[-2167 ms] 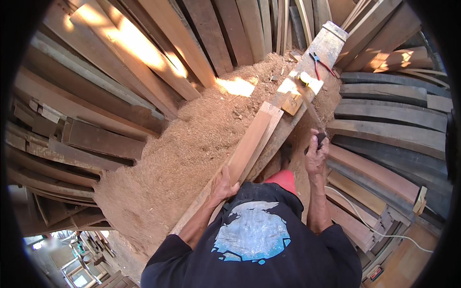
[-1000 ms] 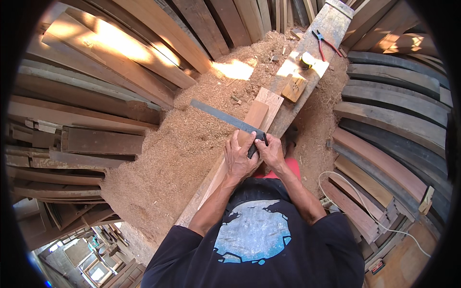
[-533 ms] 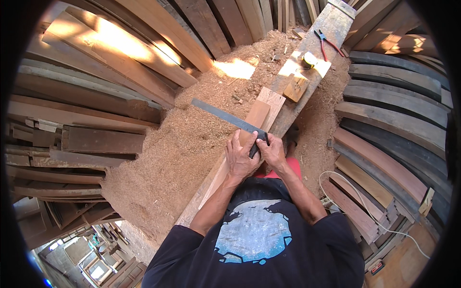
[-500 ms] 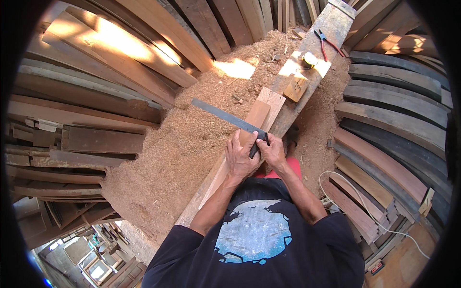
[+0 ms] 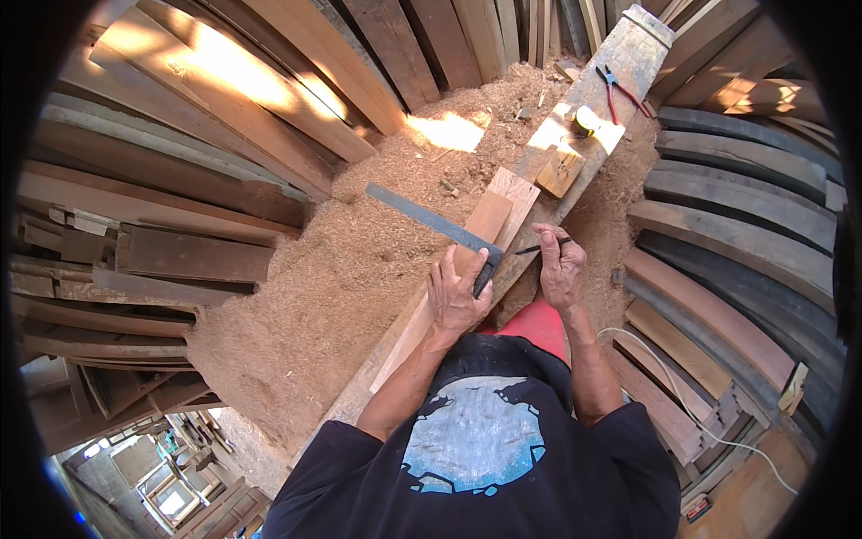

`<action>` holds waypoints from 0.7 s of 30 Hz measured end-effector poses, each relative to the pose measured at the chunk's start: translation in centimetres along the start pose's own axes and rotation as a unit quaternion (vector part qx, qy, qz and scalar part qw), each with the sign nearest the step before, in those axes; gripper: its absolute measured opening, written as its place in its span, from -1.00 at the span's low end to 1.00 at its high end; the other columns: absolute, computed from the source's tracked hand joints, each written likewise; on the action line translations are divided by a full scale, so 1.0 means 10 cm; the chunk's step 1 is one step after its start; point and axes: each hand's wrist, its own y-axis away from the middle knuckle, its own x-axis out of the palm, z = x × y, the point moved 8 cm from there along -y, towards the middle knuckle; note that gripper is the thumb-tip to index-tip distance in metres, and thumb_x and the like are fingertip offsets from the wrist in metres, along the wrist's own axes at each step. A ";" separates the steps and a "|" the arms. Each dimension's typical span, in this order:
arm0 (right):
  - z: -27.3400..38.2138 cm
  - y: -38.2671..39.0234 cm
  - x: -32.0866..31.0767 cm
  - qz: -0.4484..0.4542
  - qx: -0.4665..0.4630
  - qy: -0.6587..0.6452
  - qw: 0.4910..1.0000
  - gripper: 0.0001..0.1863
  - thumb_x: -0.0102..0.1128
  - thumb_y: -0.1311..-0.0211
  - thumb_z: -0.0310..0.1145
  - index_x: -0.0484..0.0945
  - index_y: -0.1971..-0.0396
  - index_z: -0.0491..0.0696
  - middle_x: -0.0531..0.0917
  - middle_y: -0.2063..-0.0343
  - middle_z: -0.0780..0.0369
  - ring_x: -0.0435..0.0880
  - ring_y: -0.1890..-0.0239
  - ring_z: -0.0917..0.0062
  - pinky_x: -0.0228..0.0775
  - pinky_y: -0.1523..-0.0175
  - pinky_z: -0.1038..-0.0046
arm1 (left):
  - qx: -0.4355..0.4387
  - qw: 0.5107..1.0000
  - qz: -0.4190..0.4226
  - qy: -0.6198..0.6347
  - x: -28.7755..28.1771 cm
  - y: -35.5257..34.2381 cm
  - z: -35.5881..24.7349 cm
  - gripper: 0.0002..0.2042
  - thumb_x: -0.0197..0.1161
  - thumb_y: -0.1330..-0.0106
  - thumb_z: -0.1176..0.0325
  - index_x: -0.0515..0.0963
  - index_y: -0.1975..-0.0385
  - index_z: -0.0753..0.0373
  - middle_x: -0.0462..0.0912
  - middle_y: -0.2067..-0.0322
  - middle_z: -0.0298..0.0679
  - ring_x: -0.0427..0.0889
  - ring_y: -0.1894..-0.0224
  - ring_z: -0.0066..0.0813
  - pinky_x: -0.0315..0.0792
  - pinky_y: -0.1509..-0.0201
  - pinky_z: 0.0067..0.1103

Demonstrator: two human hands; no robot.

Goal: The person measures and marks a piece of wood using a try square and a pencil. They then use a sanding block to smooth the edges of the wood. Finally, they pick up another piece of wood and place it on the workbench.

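Observation:
My left hand (image 5: pixel 456 292) is closed on a try square (image 5: pixel 422 214), its thumb and fingers at the dark handle. The metal blade lies across a reddish wooden piece (image 5: pixel 486 218) and sticks out past it to the left. Under that piece lies a longer, paler board (image 5: pixel 518 190), resting on a narrow plank bench (image 5: pixel 633 52). To the right of the square, my right hand (image 5: pixel 563 269) pinches a thin dark pencil (image 5: pixel 530 251), its end pointing left toward the boards. The right hand is apart from the square.
Farther along the bench are a wooden block (image 5: pixel 560 171), a tape measure (image 5: pixel 585 120) and red-handled pliers (image 5: pixel 614 92). Wood shavings (image 5: pixel 296 314) cover the floor. Stacked planks (image 5: pixel 180 260) stand at the left, with more timber (image 5: pixel 718 193) at the right. A white cable (image 5: pixel 669 373) runs at lower right.
My right hand has left the square's handle and moved to the right, with the pencil now plainly visible in it. The left hand stays on the square, in nearly the same place.

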 end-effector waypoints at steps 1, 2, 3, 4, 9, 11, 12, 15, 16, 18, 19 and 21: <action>0.04 -0.02 0.04 0.017 0.006 -0.044 0.999 -0.72 0.18 -0.52 -0.28 0.71 0.03 -0.17 0.72 0.30 0.25 0.62 0.21 0.61 0.47 0.10 0.50 | -0.002 1.000 0.001 0.001 0.00 0.00 0.00 -0.34 0.41 -0.12 0.14 0.49 -0.34 -0.25 0.32 -0.28 0.11 0.40 -0.09 0.16 0.34 -0.20 -0.09; 0.05 -0.04 0.11 0.045 0.002 -0.024 0.999 -0.72 0.19 -0.50 -0.28 0.71 0.04 -0.16 0.73 0.29 0.20 0.66 0.22 0.54 0.49 0.10 0.47 | -0.003 1.000 0.002 0.001 0.00 0.00 0.00 -0.34 0.41 -0.12 0.14 0.49 -0.34 -0.25 0.32 -0.28 0.11 0.40 -0.10 0.16 0.34 -0.20 -0.09; 0.06 -0.06 0.19 0.074 -0.002 -0.003 0.997 -0.73 0.20 -0.48 -0.29 0.72 0.05 -0.16 0.73 0.27 0.15 0.69 0.23 0.47 0.51 0.11 0.44 | -0.005 1.000 0.003 0.002 -0.01 0.00 0.00 -0.33 0.41 -0.11 0.15 0.49 -0.34 -0.25 0.33 -0.27 0.11 0.40 -0.10 0.16 0.34 -0.20 -0.09; 0.07 -0.09 0.27 0.102 -0.006 0.019 0.995 -0.73 0.21 -0.46 -0.30 0.73 0.06 -0.16 0.74 0.26 0.10 0.72 0.24 0.39 0.53 0.12 0.40 | -0.007 1.000 0.003 0.003 -0.01 0.00 0.00 -0.33 0.41 -0.11 0.15 0.49 -0.34 -0.25 0.33 -0.27 0.12 0.40 -0.10 0.16 0.34 -0.20 -0.08; 0.19 -0.20 0.60 0.160 -0.079 0.061 0.982 -0.75 0.19 -0.40 -0.32 0.71 0.13 -0.19 0.73 0.28 0.00 0.73 0.23 0.19 0.54 0.11 0.25 | -0.005 0.999 0.013 0.031 -0.04 -0.05 -0.01 -0.31 0.44 -0.08 0.21 0.49 -0.33 -0.16 0.35 -0.20 0.17 0.40 -0.13 0.21 0.34 -0.21 -0.07; 0.29 -0.23 0.64 0.208 -0.088 0.106 0.968 -0.75 0.17 -0.39 -0.32 0.71 0.19 -0.20 0.71 0.31 -0.03 0.71 0.22 0.11 0.53 0.10 0.20 | -0.007 0.999 0.015 0.035 -0.05 -0.05 -0.01 -0.32 0.44 -0.08 0.22 0.49 -0.33 -0.15 0.36 -0.18 0.17 0.40 -0.12 0.21 0.34 -0.21 -0.07; 0.34 -0.25 0.64 0.218 -0.100 0.125 0.963 -0.75 0.17 -0.39 -0.33 0.70 0.22 -0.21 0.70 0.33 -0.03 0.70 0.22 0.09 0.53 0.09 0.19 | -0.007 0.999 0.014 0.037 -0.05 -0.05 -0.01 -0.32 0.44 -0.08 0.22 0.50 -0.32 -0.14 0.36 -0.17 0.17 0.40 -0.11 0.21 0.34 -0.21 -0.07; 0.45 -0.27 0.57 0.240 -0.133 0.181 0.944 -0.76 0.15 -0.37 -0.33 0.69 0.29 -0.20 0.68 0.39 -0.03 0.68 0.21 0.07 0.52 0.05 0.14 | -0.006 0.999 0.011 0.040 -0.06 -0.05 -0.02 -0.33 0.44 -0.08 0.23 0.51 -0.31 -0.13 0.36 -0.17 0.17 0.40 -0.11 0.21 0.34 -0.21 -0.07; 0.49 -0.27 0.54 0.245 -0.144 0.197 0.938 -0.76 0.14 -0.37 -0.33 0.69 0.30 -0.19 0.67 0.41 -0.03 0.68 0.21 0.07 0.52 0.05 0.12 | -0.006 0.999 0.010 0.041 -0.07 -0.06 -0.02 -0.33 0.44 -0.07 0.23 0.51 -0.31 -0.13 0.36 -0.17 0.17 0.40 -0.11 0.21 0.34 -0.21 -0.07; 0.57 -0.26 0.50 0.259 -0.145 0.241 0.924 -0.76 0.15 -0.36 -0.31 0.69 0.30 -0.18 0.67 0.42 -0.03 0.67 0.20 0.06 0.51 0.03 0.09 | -0.015 0.999 0.011 0.039 0.00 -0.02 0.03 -0.33 0.44 -0.08 0.15 0.50 -0.32 -0.21 0.35 -0.21 0.14 0.38 -0.14 0.19 0.32 -0.23 -0.05; 0.61 -0.25 0.47 0.267 -0.134 0.268 0.916 -0.76 0.16 -0.35 -0.30 0.69 0.29 -0.17 0.67 0.41 -0.03 0.67 0.19 0.06 0.51 0.03 0.07 | -0.020 0.999 0.011 0.038 0.02 -0.01 0.05 -0.32 0.43 -0.09 0.12 0.49 -0.32 -0.24 0.35 -0.23 0.13 0.36 -0.16 0.18 0.31 -0.23 -0.04; 0.55 -0.24 0.43 0.268 -0.113 0.310 0.905 -0.75 0.16 -0.35 -0.27 0.69 0.28 -0.15 0.68 0.39 -0.03 0.67 0.18 0.05 0.50 0.02 0.05 | -0.019 0.999 0.014 0.041 0.03 -0.02 0.05 -0.32 0.43 -0.09 0.12 0.49 -0.32 -0.24 0.35 -0.23 0.13 0.36 -0.17 0.19 0.31 -0.24 -0.03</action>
